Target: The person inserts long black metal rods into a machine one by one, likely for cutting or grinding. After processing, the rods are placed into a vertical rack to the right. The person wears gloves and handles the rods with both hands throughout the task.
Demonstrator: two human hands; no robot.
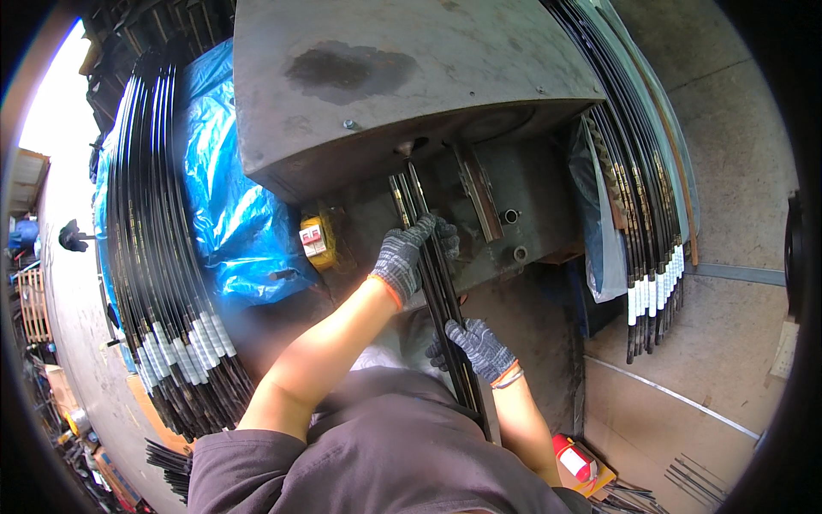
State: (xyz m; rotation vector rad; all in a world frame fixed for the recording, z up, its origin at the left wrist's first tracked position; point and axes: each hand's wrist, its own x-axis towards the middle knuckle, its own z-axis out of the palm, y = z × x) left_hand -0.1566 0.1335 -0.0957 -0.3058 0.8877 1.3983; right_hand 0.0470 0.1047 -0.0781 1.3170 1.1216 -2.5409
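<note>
Several long dark rods (437,287) slant from the front of a grey metal housing (488,60) down to the person's dark shirt (402,445), and at least two can be made out side by side. The left hand (413,257), in a grey knitted glove with an orange cuff, is wrapped firmly around them toward their upper ends; the right hand (481,348), gloved alike, grips them lower down, near the body. One rod's tip reaches the hole (419,142) in the housing, though whether it goes inside is too small to tell, while the end beside it stops short of the hole. The work on these rods therefore looks partway through: one seems lined up at the hole, and its neighbour apparently not yet. A large left bundle (154,231) lies beside a blue sheet (223,180), and a smaller right bundle (642,206) lies across from it, both with white bands near their lower ends. No such bands show on the visible length of the held rods. Which bundle is finished and which is waiting cannot be told.
</note>
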